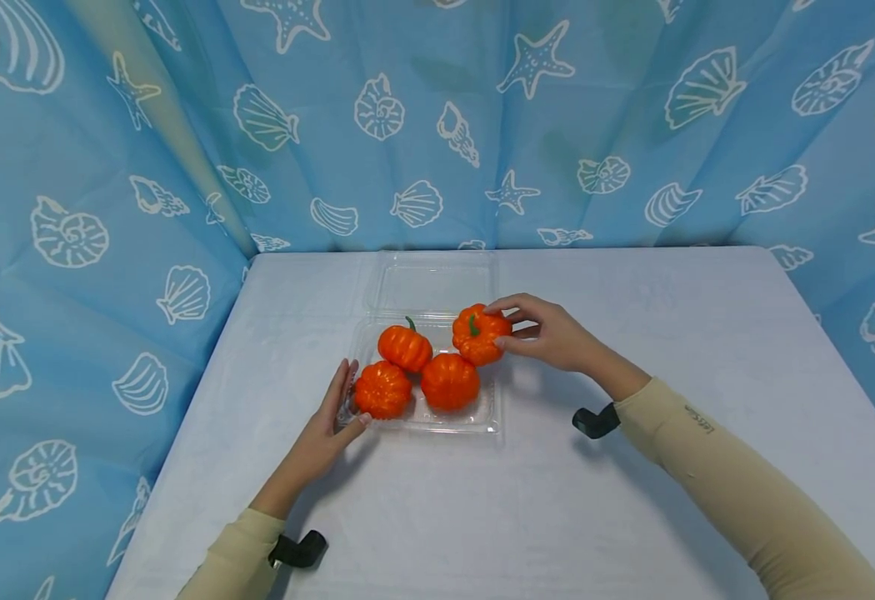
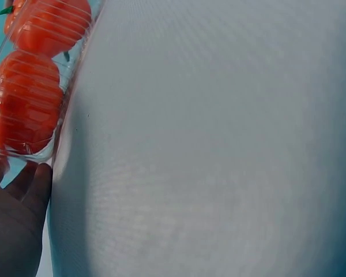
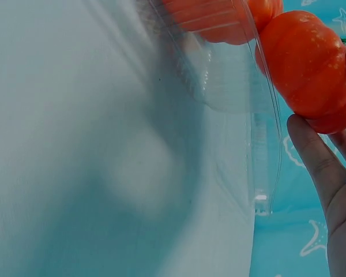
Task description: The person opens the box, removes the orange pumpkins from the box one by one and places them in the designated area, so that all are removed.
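Observation:
An orange toy pumpkin with a green stem (image 1: 475,333) is pinched between the thumb and fingers of my right hand (image 1: 553,337), over the back right part of a clear plastic clamshell container (image 1: 486,417). In the right wrist view this pumpkin (image 3: 308,69) is above the container's rim. Three more pumpkins sit in the container: one at back left (image 1: 405,347), one at front left (image 1: 382,390) and one at front right (image 1: 450,382). My left hand (image 1: 325,437) holds the container's front left corner, thumb at the front and fingers along the left side.
The container's clear lid (image 1: 433,283) lies folded back, flat toward the table's far edge. A white cloth covers the table (image 1: 632,517). Blue curtains (image 1: 437,125) with white shell prints hang behind it and at the sides. Each wrist carries a black camera mount (image 1: 298,550).

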Tool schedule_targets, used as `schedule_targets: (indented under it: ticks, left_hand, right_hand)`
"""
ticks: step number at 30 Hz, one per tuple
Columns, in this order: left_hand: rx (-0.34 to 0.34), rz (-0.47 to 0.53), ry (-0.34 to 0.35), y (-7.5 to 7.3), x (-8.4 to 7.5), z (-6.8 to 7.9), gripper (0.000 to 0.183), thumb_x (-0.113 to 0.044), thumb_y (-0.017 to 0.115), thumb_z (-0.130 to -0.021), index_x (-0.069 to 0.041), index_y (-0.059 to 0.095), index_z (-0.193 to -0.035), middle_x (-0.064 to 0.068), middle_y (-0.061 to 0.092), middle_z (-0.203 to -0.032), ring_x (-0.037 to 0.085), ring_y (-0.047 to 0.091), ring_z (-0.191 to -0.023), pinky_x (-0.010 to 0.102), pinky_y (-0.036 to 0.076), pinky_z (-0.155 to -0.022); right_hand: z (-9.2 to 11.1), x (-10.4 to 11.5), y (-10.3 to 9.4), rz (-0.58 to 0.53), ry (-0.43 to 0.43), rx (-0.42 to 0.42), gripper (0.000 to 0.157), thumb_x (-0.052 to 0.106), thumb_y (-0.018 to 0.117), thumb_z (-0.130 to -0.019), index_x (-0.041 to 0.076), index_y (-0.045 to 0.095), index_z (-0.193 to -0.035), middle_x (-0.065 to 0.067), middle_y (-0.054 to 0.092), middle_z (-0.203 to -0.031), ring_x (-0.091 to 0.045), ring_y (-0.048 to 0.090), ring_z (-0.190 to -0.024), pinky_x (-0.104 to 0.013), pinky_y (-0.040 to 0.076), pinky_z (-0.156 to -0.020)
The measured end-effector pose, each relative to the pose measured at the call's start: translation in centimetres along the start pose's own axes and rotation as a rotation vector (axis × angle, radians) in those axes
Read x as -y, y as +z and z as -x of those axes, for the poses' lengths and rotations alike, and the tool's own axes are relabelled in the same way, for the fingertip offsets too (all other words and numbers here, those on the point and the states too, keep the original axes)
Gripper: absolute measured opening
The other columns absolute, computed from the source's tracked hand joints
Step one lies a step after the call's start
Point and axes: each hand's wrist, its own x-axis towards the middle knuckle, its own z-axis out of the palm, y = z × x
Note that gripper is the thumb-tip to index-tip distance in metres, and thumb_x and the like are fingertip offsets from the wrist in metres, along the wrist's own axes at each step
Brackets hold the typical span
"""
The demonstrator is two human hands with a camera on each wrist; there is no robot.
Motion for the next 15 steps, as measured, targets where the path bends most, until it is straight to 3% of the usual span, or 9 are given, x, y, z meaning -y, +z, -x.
schedule_targets:
  ticks: [8,15]
  left_hand:
    - [0.001,0.004,-0.004,-0.02,0.03,0.0,0.09,-0.027,0.066,-0.099,-0.019,0.005,-0.165,0.003,0.017,-0.17,0.031,0.018,-0.155,0.061,0.016,-0.12]
    - [0.003,0.001,-0.006,-0.03,0.08,0.03,0.09,-0.028,0.066,-0.099,-0.019,0.005,-0.165,0.002,0.016,-0.17,0.031,0.019,-0.155,0.061,0.016,-0.12]
  right_hand:
    - [0.39,-0.43,-0.76,-0.02,0.072,-0.022,0.045,0.02,0.075,-0.094,0.016,0.059,-0.136,-0.009,0.055,-0.143,-0.033,0.058,-0.126,-0.044,0.053,-0.1]
    - [0.8,-0.72,-0.99,-0.046,0.072,-0.043,0.047,0.022,0.076,-0.094,0.013,0.057,-0.135,-0.01,0.055,-0.141,-0.034,0.059,-0.124,-0.035,0.057,-0.095]
